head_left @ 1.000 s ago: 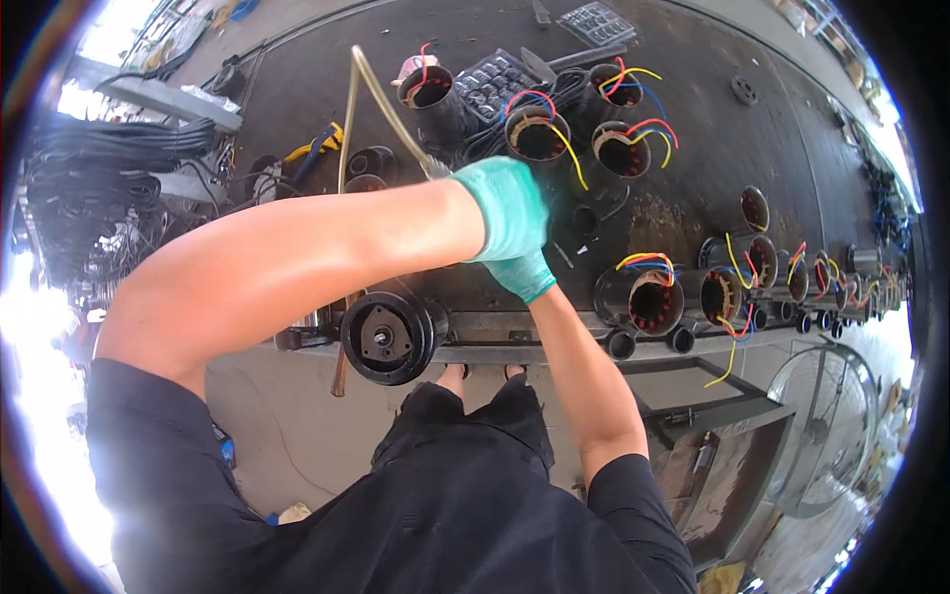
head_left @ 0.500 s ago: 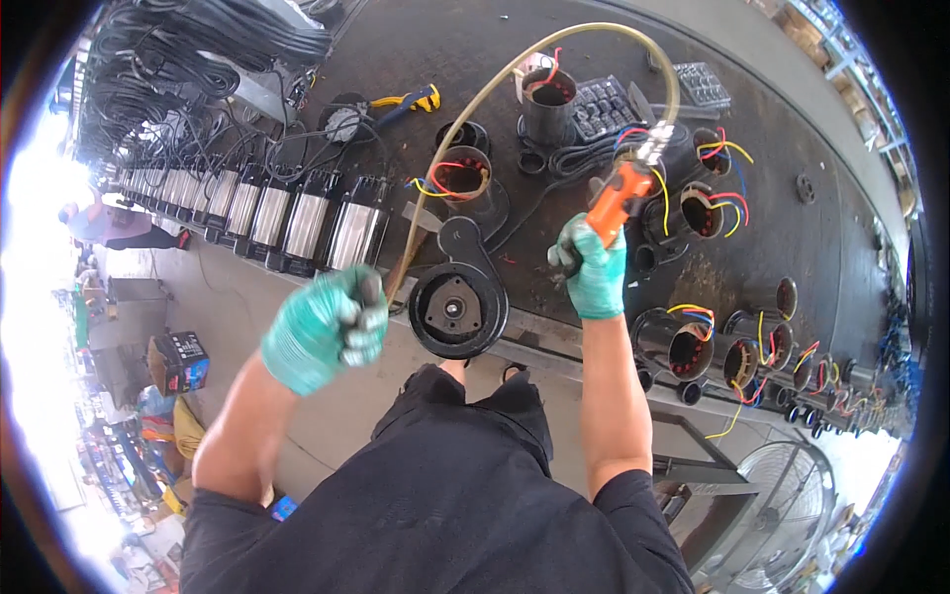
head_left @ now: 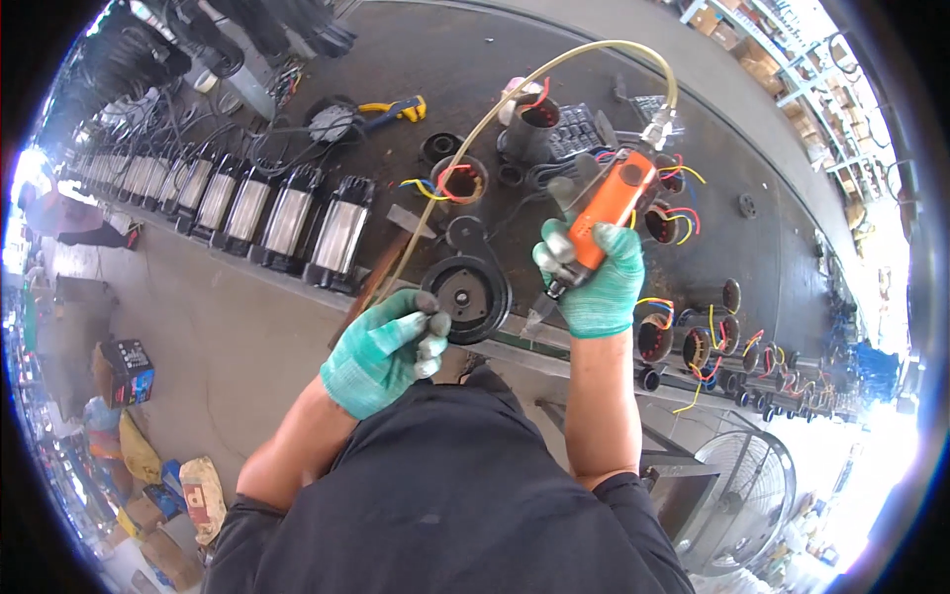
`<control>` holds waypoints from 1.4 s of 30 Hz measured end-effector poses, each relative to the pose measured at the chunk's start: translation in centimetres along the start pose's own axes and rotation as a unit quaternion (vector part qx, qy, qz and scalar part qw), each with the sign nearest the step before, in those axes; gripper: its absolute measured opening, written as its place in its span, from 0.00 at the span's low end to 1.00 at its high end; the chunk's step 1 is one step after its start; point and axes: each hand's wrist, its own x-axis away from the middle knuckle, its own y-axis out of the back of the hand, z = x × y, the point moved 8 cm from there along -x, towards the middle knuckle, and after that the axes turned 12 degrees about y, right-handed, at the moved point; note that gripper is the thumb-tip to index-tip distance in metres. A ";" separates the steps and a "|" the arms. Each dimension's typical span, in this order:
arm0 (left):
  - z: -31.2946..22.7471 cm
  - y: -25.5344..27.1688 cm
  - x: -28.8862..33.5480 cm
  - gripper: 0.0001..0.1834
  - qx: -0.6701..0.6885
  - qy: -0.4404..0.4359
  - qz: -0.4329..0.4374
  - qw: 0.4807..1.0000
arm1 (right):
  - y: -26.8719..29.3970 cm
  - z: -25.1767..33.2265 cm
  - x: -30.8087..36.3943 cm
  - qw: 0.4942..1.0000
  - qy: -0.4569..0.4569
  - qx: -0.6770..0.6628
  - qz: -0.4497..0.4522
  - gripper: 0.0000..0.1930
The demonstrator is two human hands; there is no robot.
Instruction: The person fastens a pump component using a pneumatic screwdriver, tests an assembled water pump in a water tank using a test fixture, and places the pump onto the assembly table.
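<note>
Lying within right hand (head_left: 606, 287), orange tool (head_left: 617, 202), tilted tip-down

a cardboard box (head_left: 126, 372) rests on the floor (head_left: 233, 342).

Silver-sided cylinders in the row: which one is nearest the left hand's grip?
The silver-sided cylinder at the row's right end; the others trail off leftward, each farther from the left grip.
</note>
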 end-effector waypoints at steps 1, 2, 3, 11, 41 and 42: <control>-0.1 -0.6 0.1 0.08 -0.029 0.004 0.005 1.000 | -0.8 -0.2 0.2 0.999 -0.002 -0.037 0.024 0.35; -0.1 -0.6 -0.1 0.10 -0.041 0.003 0.007 0.999 | -1.6 -0.4 0.4 0.994 -0.004 -0.102 0.032 0.31; 0.4 -0.2 0.0 0.10 -0.046 0.009 -0.005 0.999 | -2.4 -0.4 0.8 0.993 0.011 -0.115 0.034 0.26; 1.8 0.2 0.0 0.13 -0.049 0.006 0.019 0.999 | -6.3 -0.1 1.6 0.985 0.069 -0.121 0.106 0.19; 1.1 0.9 -0.5 0.10 0.034 -0.070 -0.097 0.992 | -4.8 -2.4 3.0 0.980 0.189 -0.030 0.046 0.22; 1.0 0.9 -0.5 0.10 0.026 -0.075 -0.109 0.991 | -4.7 -2.4 3.0 0.980 0.189 -0.030 0.045 0.22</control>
